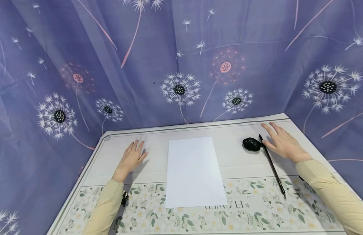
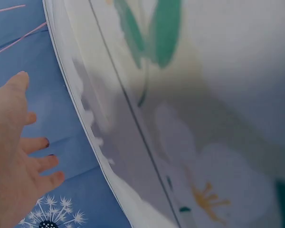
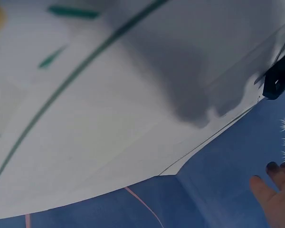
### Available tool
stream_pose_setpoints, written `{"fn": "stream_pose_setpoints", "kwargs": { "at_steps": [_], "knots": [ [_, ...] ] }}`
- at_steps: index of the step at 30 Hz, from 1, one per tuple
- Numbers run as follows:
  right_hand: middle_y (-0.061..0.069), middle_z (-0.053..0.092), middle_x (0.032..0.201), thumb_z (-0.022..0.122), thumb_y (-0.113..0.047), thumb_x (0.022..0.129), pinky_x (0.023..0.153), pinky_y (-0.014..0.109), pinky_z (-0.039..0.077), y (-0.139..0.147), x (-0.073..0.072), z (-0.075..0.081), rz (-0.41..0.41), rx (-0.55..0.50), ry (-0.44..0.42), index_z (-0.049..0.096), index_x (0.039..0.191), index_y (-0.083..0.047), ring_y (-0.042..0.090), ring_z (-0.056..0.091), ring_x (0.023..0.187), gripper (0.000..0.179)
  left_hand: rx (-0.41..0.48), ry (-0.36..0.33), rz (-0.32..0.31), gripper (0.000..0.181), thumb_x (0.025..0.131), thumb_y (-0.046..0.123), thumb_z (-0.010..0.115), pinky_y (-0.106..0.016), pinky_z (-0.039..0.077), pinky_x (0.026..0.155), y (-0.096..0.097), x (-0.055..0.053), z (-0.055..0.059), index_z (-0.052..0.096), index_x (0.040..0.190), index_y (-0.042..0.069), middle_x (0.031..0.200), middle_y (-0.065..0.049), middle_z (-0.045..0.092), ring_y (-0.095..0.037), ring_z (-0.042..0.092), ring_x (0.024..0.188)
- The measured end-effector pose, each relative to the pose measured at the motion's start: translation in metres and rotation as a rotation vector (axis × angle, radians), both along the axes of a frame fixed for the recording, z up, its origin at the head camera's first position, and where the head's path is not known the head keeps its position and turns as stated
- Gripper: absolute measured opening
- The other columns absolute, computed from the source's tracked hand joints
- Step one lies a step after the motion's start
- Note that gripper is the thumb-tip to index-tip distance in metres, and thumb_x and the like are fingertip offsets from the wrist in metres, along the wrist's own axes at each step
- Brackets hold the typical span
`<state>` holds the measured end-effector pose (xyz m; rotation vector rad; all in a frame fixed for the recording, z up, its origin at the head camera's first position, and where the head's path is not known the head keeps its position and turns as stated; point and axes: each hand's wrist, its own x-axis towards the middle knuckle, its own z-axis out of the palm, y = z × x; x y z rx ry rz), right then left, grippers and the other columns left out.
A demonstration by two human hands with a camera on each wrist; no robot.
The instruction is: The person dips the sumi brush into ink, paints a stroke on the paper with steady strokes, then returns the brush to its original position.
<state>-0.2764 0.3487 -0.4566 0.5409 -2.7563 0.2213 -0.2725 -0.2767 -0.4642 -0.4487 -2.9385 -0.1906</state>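
The table (image 1: 153, 160) bears paper (image 1: 194, 173), brush (image 1: 272, 164), black oval object (image 1: 251, 144).

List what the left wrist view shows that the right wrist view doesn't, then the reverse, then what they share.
Only the left wrist view: the left hand, fingers spread, and a large printed flower with distinct orange-yellow stamens.

Only the right wrist view: part of the right hand in the lower right corner, and a black object cut off by the right edge.

Both: the white cloth with green print and a dark line, shadow across it, and the blue curtain with white dandelion and pink stem prints.
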Motion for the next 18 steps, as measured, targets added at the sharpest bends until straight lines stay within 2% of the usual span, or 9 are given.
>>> {"fn": "stream_pose_setpoints", "kwargs": {
  "at_steps": [5, 11, 18],
  "knots": [
    [0.035, 0.033, 0.144, 0.059, -0.026, 0.096, 0.093, 0.07, 0.04, 0.0004, -0.0008, 0.0013, 0.008, -0.021, 0.004, 0.021, 0.154, -0.014, 0.056, 0.043, 0.12, 0.071, 0.043, -0.039, -0.014, 0.06, 0.102, 0.036, 0.047, -0.064, 0.033, 0.108, 0.0005, 0.0009, -0.0016, 0.034, 0.148, -0.001, 0.148, -0.034, 0.032, -0.053, 0.035, 0.134],
    [0.032, 0.039, 0.141, 0.062, -0.015, 0.093, 0.095, 0.068, 0.04, -0.0003, -0.0034, 0.0036, 0.056, -0.071, 0.016, 0.025, 0.153, -0.009, 0.052, 0.043, 0.123, 0.07, 0.082, -0.058, -0.008, 0.06, 0.102, 0.035, 0.047, -0.064, 0.032, 0.109, 0.0011, 0.0033, -0.0031, 0.034, 0.148, -0.001, 0.149, -0.033, 0.031, -0.052, 0.033, 0.136],
    [0.031, 0.042, 0.138, 0.063, -0.011, 0.092, 0.09, 0.067, 0.044, -0.0012, -0.0019, 0.006, 0.085, -0.08, 0.023, 0.026, 0.151, -0.006, 0.051, 0.047, 0.119, 0.071, 0.126, -0.09, -0.002, 0.058, 0.103, 0.034, 0.046, -0.064, 0.031, 0.109, 0.0007, 0.0059, -0.0043, 0.035, 0.148, -0.001, 0.151, -0.033, 0.028, -0.051, 0.03, 0.138]
  ]
}}
